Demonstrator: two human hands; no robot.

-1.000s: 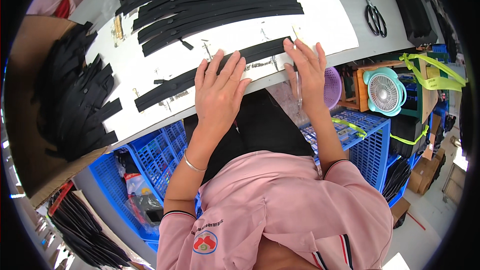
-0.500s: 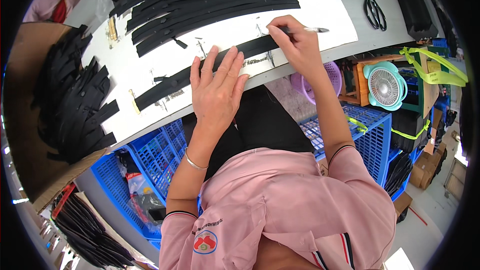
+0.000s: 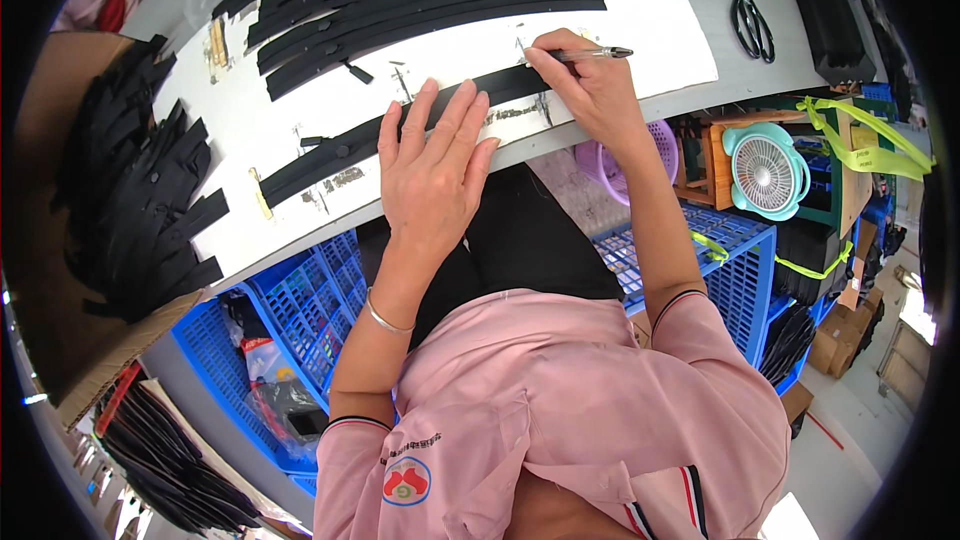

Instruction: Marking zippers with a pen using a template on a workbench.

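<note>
A single black zipper stretches along the near side of a white board, its slider and small pull tab toward the left. My left hand lies flat across its middle, fingers spread and pressing down. At the zipper's right end, my right hand pinches a pen, whose back end sticks out to the right. The pen's tip is hidden by my fingers. Farther back, several more black zippers lie side by side. Dark marks and small yellowish strips show on the board around the zipper.
A cardboard box of black zippers borders the board at left. Black-handled scissors lie at the far right of the table. Beneath the table edge are blue crates, a purple basket and a teal fan.
The pen has swung in my right hand, and more of its barrel shows. My left hand stays on the zipper. The whole view has shifted slightly.
</note>
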